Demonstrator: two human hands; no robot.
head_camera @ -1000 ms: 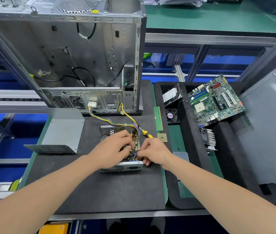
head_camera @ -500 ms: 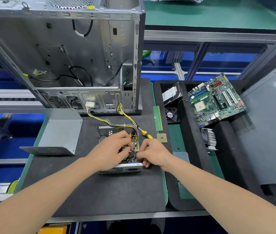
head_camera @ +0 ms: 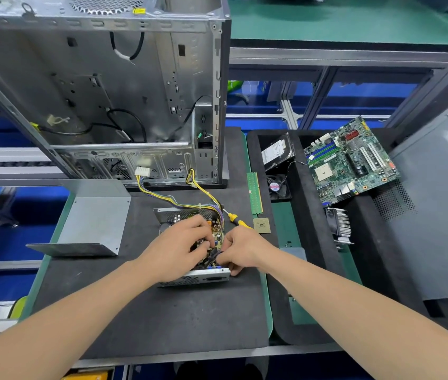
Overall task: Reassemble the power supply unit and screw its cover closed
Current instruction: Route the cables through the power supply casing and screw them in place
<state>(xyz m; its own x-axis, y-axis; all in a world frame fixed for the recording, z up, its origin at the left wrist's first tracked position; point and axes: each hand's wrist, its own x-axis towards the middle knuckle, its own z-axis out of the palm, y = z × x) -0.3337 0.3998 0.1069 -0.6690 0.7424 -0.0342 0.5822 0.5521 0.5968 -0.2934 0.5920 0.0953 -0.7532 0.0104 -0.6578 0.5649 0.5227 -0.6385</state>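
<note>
The open power supply unit (head_camera: pixel 198 278) lies on the black mat, its circuit board and parts exposed. My left hand (head_camera: pixel 176 248) rests over the board with fingers curled down onto the components. My right hand (head_camera: pixel 242 248) pinches dark wires at the board's near right corner. A bundle of yellow and purple cables (head_camera: pixel 179 201) runs from the unit to white connectors near the case. The grey metal cover (head_camera: pixel 93 223) lies apart to the left. A yellow-handled screwdriver (head_camera: pixel 235 218) lies just behind my right hand.
An empty metal computer case (head_camera: pixel 107 91) stands behind the unit. To the right lie a RAM stick (head_camera: pixel 254 193), a CPU chip (head_camera: pixel 261 225), a small fan (head_camera: pixel 278 187), a hard drive (head_camera: pixel 276 152), a motherboard (head_camera: pixel 349 160), a heatsink (head_camera: pixel 339 223) and a grey side panel (head_camera: pixel 434 201).
Both hands stay on the unit; the fingers have shifted slightly over the board and wires. The view has tilted a little.
</note>
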